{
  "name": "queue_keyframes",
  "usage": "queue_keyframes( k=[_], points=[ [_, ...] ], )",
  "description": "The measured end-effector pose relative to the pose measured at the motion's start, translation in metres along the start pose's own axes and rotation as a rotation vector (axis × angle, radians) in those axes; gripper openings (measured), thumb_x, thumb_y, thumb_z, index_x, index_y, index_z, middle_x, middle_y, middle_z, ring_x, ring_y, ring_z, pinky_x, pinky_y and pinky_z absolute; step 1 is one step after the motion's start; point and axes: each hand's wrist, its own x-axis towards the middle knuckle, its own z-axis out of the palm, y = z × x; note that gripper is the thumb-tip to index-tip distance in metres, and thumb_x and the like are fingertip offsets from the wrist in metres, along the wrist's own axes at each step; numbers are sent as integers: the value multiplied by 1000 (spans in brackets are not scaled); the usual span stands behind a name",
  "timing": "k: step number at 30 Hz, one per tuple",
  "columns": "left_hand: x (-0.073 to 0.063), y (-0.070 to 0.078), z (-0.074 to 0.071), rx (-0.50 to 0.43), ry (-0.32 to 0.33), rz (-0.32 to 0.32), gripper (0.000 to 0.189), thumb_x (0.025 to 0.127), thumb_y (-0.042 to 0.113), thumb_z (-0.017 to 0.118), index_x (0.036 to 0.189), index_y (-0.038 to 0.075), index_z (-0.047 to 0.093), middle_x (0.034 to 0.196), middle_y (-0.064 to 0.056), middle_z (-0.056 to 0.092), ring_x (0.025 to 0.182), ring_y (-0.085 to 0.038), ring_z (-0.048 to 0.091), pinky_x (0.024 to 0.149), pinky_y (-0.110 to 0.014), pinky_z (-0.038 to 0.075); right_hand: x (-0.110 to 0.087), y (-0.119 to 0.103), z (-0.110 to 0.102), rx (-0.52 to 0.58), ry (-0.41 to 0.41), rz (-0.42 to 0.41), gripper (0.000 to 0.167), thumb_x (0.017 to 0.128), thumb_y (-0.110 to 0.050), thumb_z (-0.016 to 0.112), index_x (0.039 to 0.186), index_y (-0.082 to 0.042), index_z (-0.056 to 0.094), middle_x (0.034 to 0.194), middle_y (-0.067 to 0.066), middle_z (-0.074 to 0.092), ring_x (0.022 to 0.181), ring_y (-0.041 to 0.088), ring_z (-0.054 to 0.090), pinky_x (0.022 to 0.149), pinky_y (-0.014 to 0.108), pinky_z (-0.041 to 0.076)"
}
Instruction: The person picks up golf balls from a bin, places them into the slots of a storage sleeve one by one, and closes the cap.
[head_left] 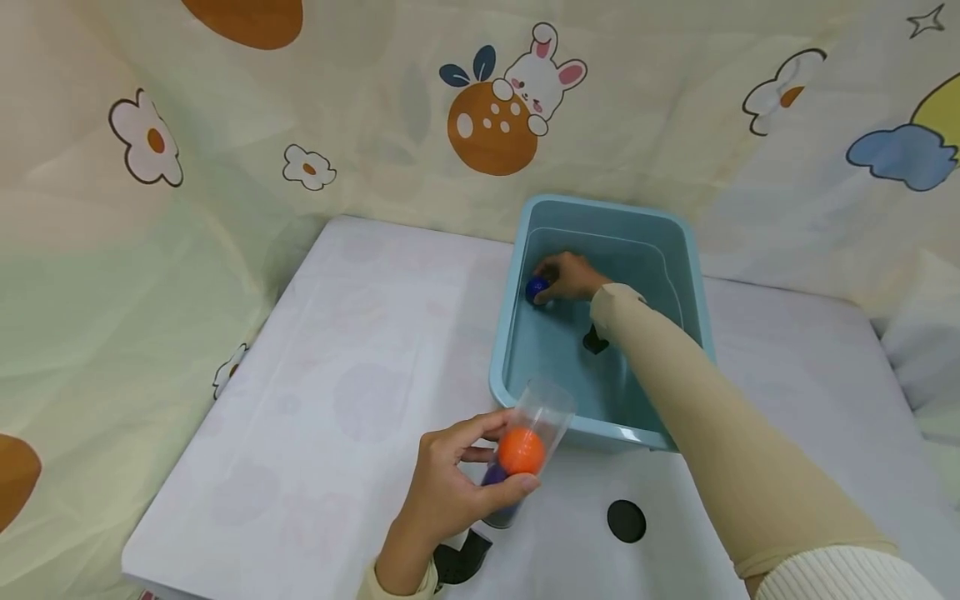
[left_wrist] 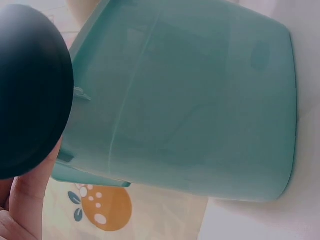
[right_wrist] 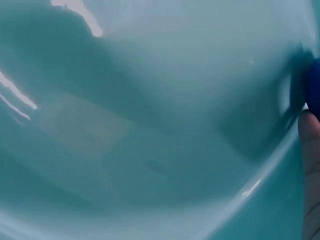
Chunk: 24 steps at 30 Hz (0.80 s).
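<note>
My left hand (head_left: 457, 483) grips a clear, tilted plastic tube (head_left: 551, 404) in front of the basin's near rim. Inside it an orange ball (head_left: 522, 451) sits above a purple ball (head_left: 495, 475). The tube's dark round base (left_wrist: 32, 90) fills the left side of the left wrist view, a finger (left_wrist: 35, 195) curled beneath it. Down inside the light-blue basin (head_left: 504, 333), my right hand (head_left: 572, 277) pinches a blue ball (head_left: 536, 288) near the left wall. In the right wrist view, only part of the blue ball (right_wrist: 313, 87) and one fingertip (right_wrist: 310, 125) show at the right edge.
The basin stands on a white-covered table (head_left: 337, 375), toward its back edge. A black round spot (head_left: 626, 521) lies on the table in front of it. Behind hangs a printed cloth (head_left: 375, 100). A black device (head_left: 595, 340) sits under the right wrist.
</note>
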Motion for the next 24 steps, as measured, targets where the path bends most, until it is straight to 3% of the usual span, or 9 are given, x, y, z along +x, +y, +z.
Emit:
queue_keyframes(
  k=[8,17,24],
  points=[
    [-1,1,1,-3,-6,23,55,84,23,94,131,2,75,116,-11,81,98,-17,76,75,-31,67,-11,-8,-11,16,-20,35,49,94,-7,83,138,7,66,138,28,66,129,43,61,112,54,51],
    [0,3,1,8,-17,17,56,83,20,95,132,2,74,115,-10,81,99,-18,77,76,-31,66,-27,-21,-29,186,54,147,49,98,-9,80,142,3,65,141,26,63,130,40,59,116,54,49],
    [0,6,1,20,-11,17,56,81,19,95,131,3,75,114,-10,81,97,-18,77,75,-31,66,-36,-26,-32,218,59,123,47,99,-9,78,141,3,64,140,24,62,127,37,58,113,51,51]
  ],
)
